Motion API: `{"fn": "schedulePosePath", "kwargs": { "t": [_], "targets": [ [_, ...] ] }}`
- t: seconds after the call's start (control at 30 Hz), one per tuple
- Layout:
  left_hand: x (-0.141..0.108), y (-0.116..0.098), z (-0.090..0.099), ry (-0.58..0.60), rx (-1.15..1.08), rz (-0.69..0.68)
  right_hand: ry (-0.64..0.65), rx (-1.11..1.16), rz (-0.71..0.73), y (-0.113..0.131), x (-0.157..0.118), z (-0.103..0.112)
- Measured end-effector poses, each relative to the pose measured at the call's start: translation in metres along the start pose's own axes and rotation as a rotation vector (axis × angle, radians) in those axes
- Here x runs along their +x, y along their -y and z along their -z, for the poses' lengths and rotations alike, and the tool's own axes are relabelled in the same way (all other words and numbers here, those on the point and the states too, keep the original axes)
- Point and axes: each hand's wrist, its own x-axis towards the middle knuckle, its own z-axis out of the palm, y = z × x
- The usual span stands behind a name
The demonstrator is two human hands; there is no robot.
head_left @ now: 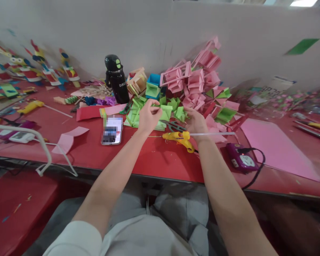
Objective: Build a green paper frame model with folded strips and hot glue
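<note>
green paper pieces point(166, 113) near left hand point(149, 116), right hand point(196, 121); cannot tell either grip

Black bottle point(117, 80) beside the wall point(138, 32).

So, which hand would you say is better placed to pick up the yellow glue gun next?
Probably the right hand: it looks nearer the handle of the glue gun, while the left hand is by the green folded paper.

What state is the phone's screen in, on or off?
On: the phone lies face up on the red table, its display brightly lit, though partly pixelated.
</note>
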Motion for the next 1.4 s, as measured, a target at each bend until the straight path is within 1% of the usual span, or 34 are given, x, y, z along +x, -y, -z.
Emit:
{"fn": "schedulePosePath", "kwargs": {
  "t": [0.07, 0.13, 0.23, 0.3, 0.43, 0.53, 0.63, 0.73, 0.87, 0.97, 1.1, 1.27, 1.4],
  "targets": [
    [0.005, -0.001, -0.007, -0.003, 0.01, -0.019, 0.004, 0.049, -0.012, -0.002, 0.001, -0.002],
    [0.006, 0.0, -0.013, 0.002, 0.02, -0.031, 0.02, 0.047, 0.019, -0.005, 0.001, -0.002],
    [0.004, 0.004, -0.018, 0.011, 0.016, -0.044, -0.004, 0.038, 0.07, -0.01, 0.0, -0.002],
    [0.002, 0.009, -0.018, 0.011, 0.003, -0.035, 0.003, 0.042, 0.077, -0.013, 0.0, -0.001],
    [-0.002, 0.015, -0.013, 0.005, -0.006, -0.023, 0.121, -0.026, 0.052, -0.015, -0.001, 0.003],
    [-0.003, 0.013, -0.011, -0.005, 0.01, -0.051, 0.151, -0.081, 0.062, -0.014, -0.002, 0.007],
    [-0.004, 0.007, -0.011, -0.007, 0.022, -0.089, 0.181, -0.068, 0.082, -0.012, -0.004, 0.01],
    [-0.004, 0.003, -0.011, 0.012, 0.032, -0.127, 0.226, -0.051, 0.108, -0.01, -0.007, 0.008],
    [-0.005, 0.003, -0.013, 0.048, 0.043, -0.154, 0.284, -0.038, 0.128, -0.008, -0.013, 0.002],
    [-0.007, 0.004, -0.015, 0.068, 0.027, -0.167, 0.265, -0.027, 0.129, -0.007, -0.015, 0.0],
    [-0.009, 0.005, -0.018, 0.09, -0.028, -0.155, 0.261, -0.036, 0.106, -0.007, -0.013, 0.004],
    [-0.01, 0.005, -0.017, 0.093, -0.069, -0.147, 0.234, -0.059, 0.126, -0.008, -0.009, 0.007],
    [-0.011, 0.004, -0.016, 0.123, -0.075, -0.133, 0.21, -0.089, 0.128, -0.008, -0.009, 0.008]
  ]
}}
